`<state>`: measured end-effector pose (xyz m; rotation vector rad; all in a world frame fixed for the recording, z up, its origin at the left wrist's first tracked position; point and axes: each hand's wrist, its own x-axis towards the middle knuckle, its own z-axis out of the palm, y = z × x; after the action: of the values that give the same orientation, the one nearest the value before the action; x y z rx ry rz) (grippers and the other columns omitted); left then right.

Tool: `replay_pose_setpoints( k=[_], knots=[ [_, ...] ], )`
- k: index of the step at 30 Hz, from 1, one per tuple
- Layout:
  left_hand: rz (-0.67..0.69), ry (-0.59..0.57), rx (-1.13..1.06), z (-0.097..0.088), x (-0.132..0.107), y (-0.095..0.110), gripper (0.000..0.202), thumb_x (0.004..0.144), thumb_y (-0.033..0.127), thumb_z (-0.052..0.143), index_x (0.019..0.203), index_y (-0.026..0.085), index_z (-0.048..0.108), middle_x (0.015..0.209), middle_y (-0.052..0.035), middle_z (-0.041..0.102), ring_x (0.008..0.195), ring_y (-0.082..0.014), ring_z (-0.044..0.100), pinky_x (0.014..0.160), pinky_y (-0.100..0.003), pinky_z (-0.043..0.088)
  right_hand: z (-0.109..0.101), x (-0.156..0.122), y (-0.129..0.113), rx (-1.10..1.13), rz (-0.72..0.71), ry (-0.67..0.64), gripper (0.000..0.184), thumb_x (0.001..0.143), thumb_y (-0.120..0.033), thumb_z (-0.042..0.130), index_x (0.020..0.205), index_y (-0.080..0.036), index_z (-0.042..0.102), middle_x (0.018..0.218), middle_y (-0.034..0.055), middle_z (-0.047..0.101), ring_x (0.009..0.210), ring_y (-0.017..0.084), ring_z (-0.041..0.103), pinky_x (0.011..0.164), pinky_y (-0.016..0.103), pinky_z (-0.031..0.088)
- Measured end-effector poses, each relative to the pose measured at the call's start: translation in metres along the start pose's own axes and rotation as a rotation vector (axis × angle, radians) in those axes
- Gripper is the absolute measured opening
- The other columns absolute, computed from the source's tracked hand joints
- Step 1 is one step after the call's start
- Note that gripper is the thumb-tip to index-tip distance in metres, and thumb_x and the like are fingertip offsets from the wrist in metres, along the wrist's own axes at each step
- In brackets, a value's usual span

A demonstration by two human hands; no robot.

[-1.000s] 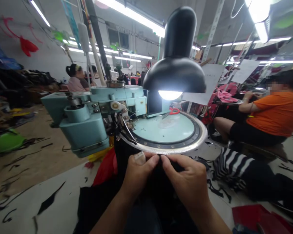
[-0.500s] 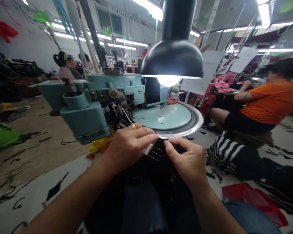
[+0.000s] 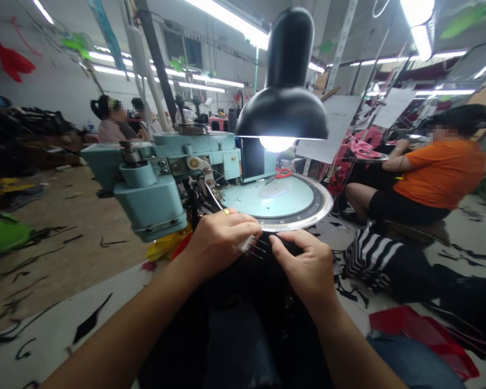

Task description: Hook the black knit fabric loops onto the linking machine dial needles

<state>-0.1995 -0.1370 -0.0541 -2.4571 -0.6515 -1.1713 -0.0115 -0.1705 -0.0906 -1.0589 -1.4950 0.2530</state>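
A teal linking machine [image 3: 154, 183] with a round toothed dial [image 3: 308, 213] stands in front of me. Black knit fabric [image 3: 247, 292] hangs from the dial's near edge into my lap. My left hand [image 3: 218, 240], with a gold ring, is closed on a small pale-handled tool with thin metal prongs [image 3: 253, 247] at the fabric's top edge. My right hand [image 3: 308, 270] pinches the black fabric just right of the prongs, below the dial rim.
A lit black desk lamp [image 3: 283, 108] hangs over the dial. Red-handled scissors [image 3: 282, 173] lie on the dial's far side. A person in an orange shirt [image 3: 441, 173] sits at right. Striped fabric [image 3: 368, 259] and red cloth [image 3: 417, 332] lie at right. Fabric scraps litter the floor at left.
My left hand turned over from a thumb-up pinch on the fabric to holding the pronged tool against it. The hands and view shifted slightly.
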Motion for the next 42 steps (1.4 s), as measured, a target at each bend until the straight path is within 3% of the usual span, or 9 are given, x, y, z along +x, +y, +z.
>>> replay_pose_setpoints(
  k=[10,16,22,27,35,42],
  knots=[
    [0.118,-0.041,0.233,-0.002,-0.004,0.006,0.016,0.095,0.018,0.055,0.099,0.016,0.071,0.097,-0.0059,0.078,0.073,-0.0162,0.068,0.062,-0.027,0.054,0.001,0.0,-0.002,-0.04,0.014,0.018,0.008,0.083,-0.024,0.069,0.081,-0.02,0.076,0.079,0.0023,0.076,0.074,0.02,0.07,0.074,0.03,0.054],
    [0.076,-0.087,0.152,-0.003,-0.002,0.004,0.017,0.091,0.014,0.059,0.102,0.014,0.071,0.099,-0.007,0.077,0.08,-0.0192,0.069,0.069,-0.03,0.057,0.002,0.001,-0.003,-0.041,0.021,0.016,0.008,0.082,-0.024,0.07,0.08,-0.019,0.076,0.078,0.0027,0.076,0.072,0.019,0.07,0.074,0.029,0.054],
    [-0.028,0.005,0.065,0.004,-0.004,0.009,0.011,0.089,0.014,0.062,0.095,0.015,0.072,0.094,-0.0064,0.077,0.078,-0.0161,0.069,0.073,-0.028,0.056,0.002,0.001,-0.003,-0.041,0.028,0.029,0.008,0.081,-0.023,0.07,0.079,-0.019,0.077,0.076,0.0026,0.076,0.071,0.019,0.071,0.071,0.029,0.055],
    [0.037,0.001,0.156,0.005,-0.006,0.006,0.012,0.089,0.015,0.063,0.097,0.017,0.072,0.096,-0.0062,0.077,0.078,-0.0156,0.068,0.071,-0.027,0.055,-0.001,0.0,-0.003,-0.029,0.053,0.03,0.009,0.081,-0.025,0.07,0.08,-0.02,0.077,0.079,0.0027,0.077,0.073,0.02,0.072,0.073,0.03,0.055],
    [0.037,-0.017,0.008,0.0,-0.001,0.0,0.012,0.091,0.017,0.061,0.095,0.017,0.073,0.094,-0.0063,0.078,0.079,-0.0147,0.071,0.071,-0.026,0.056,-0.004,-0.002,-0.007,-0.006,0.043,0.012,0.009,0.083,-0.025,0.069,0.079,-0.021,0.076,0.077,0.0013,0.076,0.072,0.019,0.071,0.073,0.029,0.055],
    [0.069,0.028,0.174,0.008,-0.011,0.004,0.013,0.09,0.015,0.062,0.1,0.015,0.071,0.099,-0.0083,0.077,0.078,-0.0177,0.069,0.071,-0.03,0.057,-0.003,-0.001,-0.003,-0.032,0.059,0.05,0.01,0.082,-0.026,0.069,0.079,-0.02,0.077,0.077,0.0018,0.077,0.072,0.019,0.071,0.072,0.028,0.055]
  ],
)
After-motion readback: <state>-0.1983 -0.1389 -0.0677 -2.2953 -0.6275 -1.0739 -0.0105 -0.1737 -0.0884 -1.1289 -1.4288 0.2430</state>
